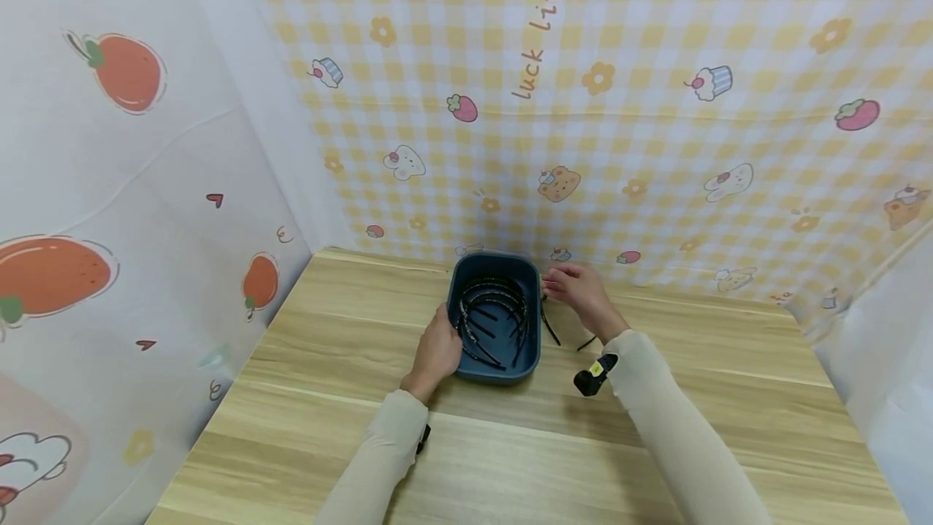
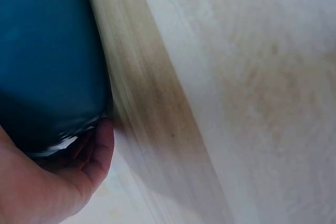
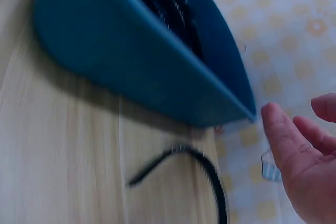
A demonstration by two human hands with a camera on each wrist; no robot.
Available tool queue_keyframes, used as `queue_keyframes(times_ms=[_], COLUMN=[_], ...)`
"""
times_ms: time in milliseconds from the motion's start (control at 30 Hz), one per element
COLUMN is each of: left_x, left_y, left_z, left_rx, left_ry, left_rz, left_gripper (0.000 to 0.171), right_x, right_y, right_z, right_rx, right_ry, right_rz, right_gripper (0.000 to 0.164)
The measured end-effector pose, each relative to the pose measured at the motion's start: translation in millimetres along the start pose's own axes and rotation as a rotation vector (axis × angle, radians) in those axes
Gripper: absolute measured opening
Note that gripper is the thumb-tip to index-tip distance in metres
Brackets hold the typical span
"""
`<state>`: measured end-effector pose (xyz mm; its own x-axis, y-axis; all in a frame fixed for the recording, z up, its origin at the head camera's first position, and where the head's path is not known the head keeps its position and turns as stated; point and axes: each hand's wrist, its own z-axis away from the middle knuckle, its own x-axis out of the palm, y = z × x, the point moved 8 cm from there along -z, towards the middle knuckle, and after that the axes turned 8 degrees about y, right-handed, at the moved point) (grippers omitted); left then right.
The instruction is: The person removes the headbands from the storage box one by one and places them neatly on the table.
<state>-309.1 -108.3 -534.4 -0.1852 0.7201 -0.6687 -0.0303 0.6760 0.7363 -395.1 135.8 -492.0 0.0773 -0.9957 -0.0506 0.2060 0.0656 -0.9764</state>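
Note:
A dark blue plastic bin (image 1: 496,377) stands on the wooden table near the back wall. Inside it lie several black headbands (image 3: 168,3), nested in curves, with a glittery look. My left hand (image 1: 437,345) grips the bin's left side, fingers bent round its edge in the left wrist view. Just off the far right corner of the rim hovers my right hand (image 1: 579,294), its fingers loosely extended and holding nothing. Below that hand another black headband (image 3: 216,182) rests on the table, right of the bin; my right hand and forearm partly hide it in the head view.
Behind the bin rises a yellow checked cloth wall (image 1: 510,144) with printed cartoons. A white printed sheet (image 1: 182,185) borders the table on the left. The wooden table (image 1: 328,363) extends to both sides. A small black camera (image 1: 594,377) sits at the right wrist.

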Motion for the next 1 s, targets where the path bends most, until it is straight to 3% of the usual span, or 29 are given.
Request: queue_keyframes(times_ms=[200,300,500,600,1000], left_x=[-0.7,-0.6,-0.1,0.8,1.5], left_y=[-1.7,-2.2,-2.5,-2.2,-1.4], left_z=[-0.9,-1.3,-1.1,-1.3,-1.7], left_rx=[0.0,0.004,0.0,0.005,0.009], left_ry=[0.003,0.0,0.006,0.004,0.005], left_rz=[-0.004,-0.002,0.003,0.002,0.001], left_gripper=[0.056,0.056,0.056,0.056,0.056], right_x=[30.6,41.5,57.5,62.5,68.5], right_y=[0.0,1.2,3.6,7.1,15.6], right_z=[3.5,6.5,8.7,7.9,6.4], right_rx=[0.102,0.154,0.194,0.211,0.28], right_ry=[-0.132,-0.161,-0.139,-0.11,-0.031], right_rz=[-0.02,0.031,0.222,0.258,0.082], right_gripper=[0.05,0.052,0.062,0.062,0.05])
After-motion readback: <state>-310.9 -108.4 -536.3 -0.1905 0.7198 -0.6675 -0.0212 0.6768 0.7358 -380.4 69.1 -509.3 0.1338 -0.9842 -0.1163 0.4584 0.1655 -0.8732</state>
